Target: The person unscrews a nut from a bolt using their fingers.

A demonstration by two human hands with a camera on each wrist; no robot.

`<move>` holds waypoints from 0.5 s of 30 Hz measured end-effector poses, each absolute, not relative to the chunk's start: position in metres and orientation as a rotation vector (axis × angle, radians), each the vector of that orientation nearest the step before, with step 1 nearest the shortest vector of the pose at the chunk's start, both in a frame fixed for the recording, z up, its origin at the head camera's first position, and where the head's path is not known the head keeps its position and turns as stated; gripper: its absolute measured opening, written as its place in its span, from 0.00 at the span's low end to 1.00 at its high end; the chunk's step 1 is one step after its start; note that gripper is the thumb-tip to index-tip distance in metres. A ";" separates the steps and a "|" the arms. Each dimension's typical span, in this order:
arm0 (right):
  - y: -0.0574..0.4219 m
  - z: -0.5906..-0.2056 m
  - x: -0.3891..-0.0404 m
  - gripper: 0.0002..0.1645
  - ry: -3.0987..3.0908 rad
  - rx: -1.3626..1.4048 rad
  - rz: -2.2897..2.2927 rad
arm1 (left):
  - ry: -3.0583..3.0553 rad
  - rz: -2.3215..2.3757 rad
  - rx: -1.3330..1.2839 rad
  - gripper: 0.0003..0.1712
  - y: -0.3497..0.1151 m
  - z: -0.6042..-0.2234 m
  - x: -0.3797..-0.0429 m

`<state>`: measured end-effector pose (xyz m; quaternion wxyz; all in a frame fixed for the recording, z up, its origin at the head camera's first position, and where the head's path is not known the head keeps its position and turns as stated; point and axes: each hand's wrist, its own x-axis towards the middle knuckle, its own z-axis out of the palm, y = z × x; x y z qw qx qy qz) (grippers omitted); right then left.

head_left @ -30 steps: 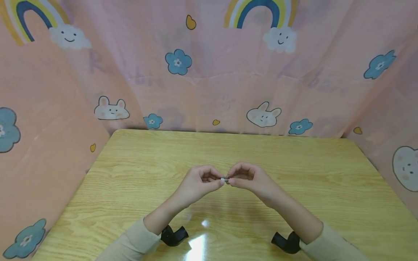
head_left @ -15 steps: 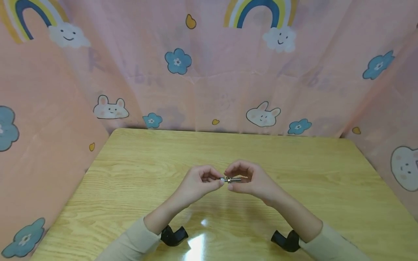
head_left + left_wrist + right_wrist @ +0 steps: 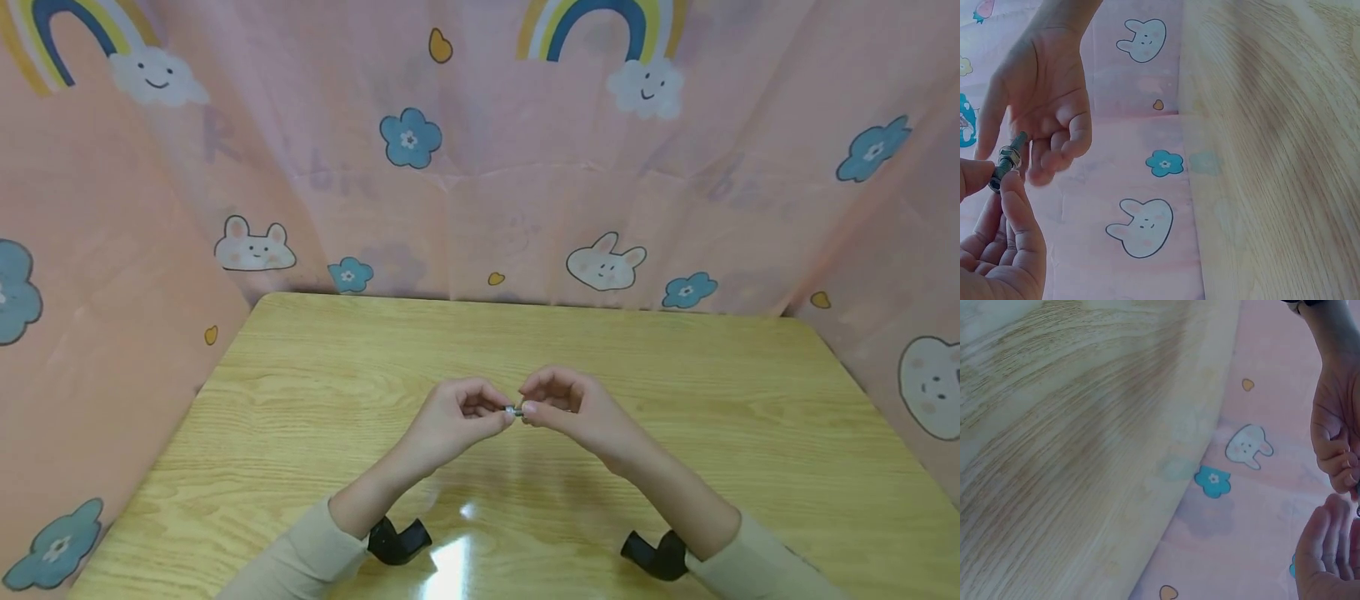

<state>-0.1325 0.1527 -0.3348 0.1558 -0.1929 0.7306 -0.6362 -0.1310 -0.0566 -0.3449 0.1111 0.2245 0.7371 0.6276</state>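
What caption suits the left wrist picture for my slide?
Left grip pinching a bolt that bears a nut, with the right grip close beside.

On my head camera I look from above, forward and down, over the table [image 3: 315,358] to the far cloth [image 3: 487,200]. The two wrist cameras look from nearer, their pictures turned sideways. These two share the left hand [image 3: 453,422], the right hand [image 3: 583,421] and a table edge; the left one shows the bolt [image 3: 1007,157] more fully.
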 end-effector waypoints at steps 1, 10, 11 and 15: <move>0.152 -0.335 -0.132 0.14 2.087 -0.531 -1.819 | 2.163 1.844 0.658 0.07 -0.057 -0.345 -0.131; 0.153 -0.336 -0.132 0.16 2.059 -0.541 -1.855 | 2.157 1.851 0.653 0.07 -0.058 -0.344 -0.131; 0.153 -0.336 -0.132 0.17 2.075 -0.547 -1.845 | 2.159 1.851 0.653 0.07 -0.058 -0.343 -0.131; 0.151 -0.335 -0.132 0.15 2.113 -0.539 -1.827 | 2.168 1.845 0.644 0.08 -0.059 -0.343 -0.131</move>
